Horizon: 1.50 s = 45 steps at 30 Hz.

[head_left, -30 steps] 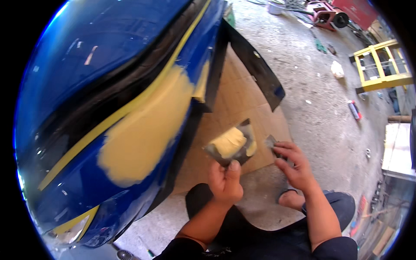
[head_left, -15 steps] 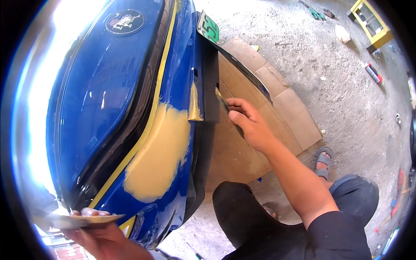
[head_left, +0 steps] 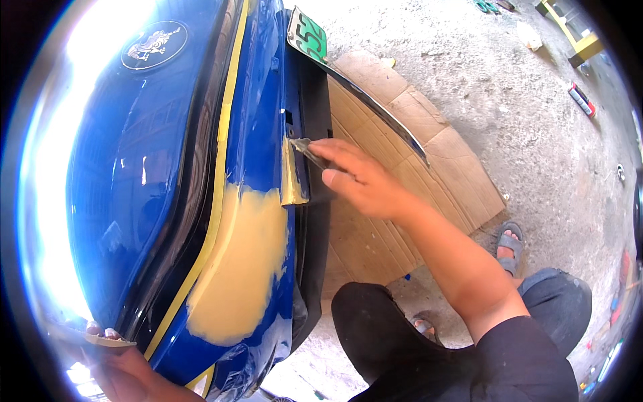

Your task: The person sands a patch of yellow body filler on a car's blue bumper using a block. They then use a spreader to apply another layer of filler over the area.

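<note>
My right hand (head_left: pixel 365 177) grips a putty knife (head_left: pixel 309 152) between thumb and fingers. Its blade tip meets the narrow ledge of the blue car bumper (head_left: pixel 258 144), at the top of a thin strip of yellow filler (head_left: pixel 289 173). Below and left of that strip, a wide patch of tan-yellow filler (head_left: pixel 238 264) covers the bumper's corner. At the lower left, my left hand (head_left: pixel 127 375) is closed around a flat, thin plate (head_left: pixel 110 341) with its fingertips showing over the edge. Glare and the picture's rim hide part of it.
Yellow masking tape (head_left: pixel 213 221) runs along the black trim. A number plate (head_left: pixel 307 37) sticks out above a cardboard sheet (head_left: pixel 462 171) on the concrete floor. A red and black tube (head_left: pixel 581 100) and a yellow frame (head_left: pixel 584 48) lie farther right. My knees are close beside the bumper.
My right hand has moved left, bringing the putty knife from beside the bumper onto its ledge. My left hand with the plate has shifted left and down. The view has shifted slightly.
</note>
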Available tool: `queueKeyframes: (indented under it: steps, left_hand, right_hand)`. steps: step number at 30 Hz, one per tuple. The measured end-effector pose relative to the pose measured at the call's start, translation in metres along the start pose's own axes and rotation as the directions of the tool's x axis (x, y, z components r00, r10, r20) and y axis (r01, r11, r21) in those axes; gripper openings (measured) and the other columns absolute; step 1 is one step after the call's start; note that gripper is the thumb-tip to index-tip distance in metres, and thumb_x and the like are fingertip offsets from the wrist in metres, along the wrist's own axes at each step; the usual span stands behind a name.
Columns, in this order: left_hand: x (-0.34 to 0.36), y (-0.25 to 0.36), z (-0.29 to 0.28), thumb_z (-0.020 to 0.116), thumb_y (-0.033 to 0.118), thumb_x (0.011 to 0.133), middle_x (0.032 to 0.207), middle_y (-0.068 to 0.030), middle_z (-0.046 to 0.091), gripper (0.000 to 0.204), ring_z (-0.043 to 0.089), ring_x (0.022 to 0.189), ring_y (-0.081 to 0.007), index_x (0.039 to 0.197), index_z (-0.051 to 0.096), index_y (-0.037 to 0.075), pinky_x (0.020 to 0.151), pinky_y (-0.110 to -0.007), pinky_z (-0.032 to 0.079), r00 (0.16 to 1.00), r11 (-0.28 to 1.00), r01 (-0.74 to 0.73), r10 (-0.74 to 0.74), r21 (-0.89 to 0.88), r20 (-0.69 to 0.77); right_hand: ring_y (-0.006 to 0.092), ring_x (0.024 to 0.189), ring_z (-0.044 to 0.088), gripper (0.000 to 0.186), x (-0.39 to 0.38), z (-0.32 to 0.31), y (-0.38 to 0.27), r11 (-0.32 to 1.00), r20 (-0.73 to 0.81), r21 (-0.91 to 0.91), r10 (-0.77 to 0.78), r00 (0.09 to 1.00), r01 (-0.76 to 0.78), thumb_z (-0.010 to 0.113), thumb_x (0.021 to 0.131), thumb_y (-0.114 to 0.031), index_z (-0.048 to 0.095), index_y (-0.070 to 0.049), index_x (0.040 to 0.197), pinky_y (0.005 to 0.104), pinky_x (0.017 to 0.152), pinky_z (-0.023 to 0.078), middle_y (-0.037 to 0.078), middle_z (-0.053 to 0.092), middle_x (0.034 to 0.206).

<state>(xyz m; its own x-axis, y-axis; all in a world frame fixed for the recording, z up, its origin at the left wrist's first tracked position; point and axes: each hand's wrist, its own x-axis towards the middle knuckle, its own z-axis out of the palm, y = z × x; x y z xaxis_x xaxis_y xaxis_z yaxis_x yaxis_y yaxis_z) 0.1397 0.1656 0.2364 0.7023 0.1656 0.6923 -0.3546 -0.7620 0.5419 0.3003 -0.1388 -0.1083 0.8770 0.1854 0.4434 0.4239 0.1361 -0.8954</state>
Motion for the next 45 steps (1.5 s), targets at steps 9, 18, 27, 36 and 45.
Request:
queueKeyframes:
  steps: [9,18,27,36,45]
  left_hand:
    - [0.013,0.002,0.014,0.043,0.009,0.098,0.139,-0.0194,0.037,0.046,0.05,0.115,-0.0257,0.141,0.028,0.0,0.098,-0.032,0.046,0.942,0.89,0.111,0.047,-0.442,0.331]
    - [0.015,0.005,0.025,0.042,0.004,0.098,0.123,-0.0237,0.046,0.048,0.053,0.109,-0.0239,0.143,0.024,-0.002,0.093,-0.034,0.049,0.937,0.892,0.088,0.077,-0.443,0.341]
    - [0.016,0.009,0.024,0.041,0.004,0.098,0.118,-0.0231,0.047,0.048,0.053,0.107,-0.0242,0.143,0.024,-0.002,0.092,-0.033,0.048,0.9,0.868,0.109,0.12,-0.484,0.418]
    - [0.014,0.012,0.027,0.038,0.004,0.099,0.12,-0.0238,0.046,0.046,0.053,0.108,-0.0254,0.143,0.024,-0.002,0.095,-0.034,0.047,0.913,0.844,0.131,0.102,-0.52,0.395]
    - [0.013,0.012,0.028,0.038,0.003,0.099,0.121,-0.0241,0.045,0.046,0.054,0.107,-0.0256,0.142,0.024,-0.002,0.095,-0.035,0.048,0.928,0.828,0.114,0.108,-0.549,0.356]
  right_hand:
    - [0.0351,0.122,0.045,0.052,0.006,-0.014,0.031,0.896,0.093,-0.293,-0.319,0.943,0.333,0.062,0.08,-0.006,0.049,-0.005,0.131,0.0419,0.101,0.039,0.016,0.046,0.134]
    - [0.0374,0.12,0.044,0.05,0.014,-0.001,0.051,0.86,0.109,-0.286,-0.41,0.906,0.423,0.06,0.083,-0.01,0.049,-0.005,0.131,0.0458,0.101,0.038,0.016,0.045,0.133]
    - [0.0367,0.115,0.045,0.045,0.011,0.019,0.028,0.935,-0.026,-0.209,-0.297,0.954,0.286,0.056,0.085,-0.011,0.048,-0.001,0.129,0.0442,0.098,0.039,0.017,0.046,0.13]
    - [0.0389,0.12,0.041,0.044,0.001,0.017,0.016,0.954,-0.026,-0.221,-0.215,0.976,0.204,0.053,0.089,-0.012,0.047,0.0,0.13,0.045,0.102,0.036,0.017,0.044,0.134]
    - [0.0384,0.123,0.04,0.043,-0.005,0.023,0.011,0.969,-0.03,-0.174,-0.184,0.982,0.176,0.05,0.089,-0.011,0.046,0.004,0.129,0.0436,0.103,0.035,0.02,0.044,0.133]
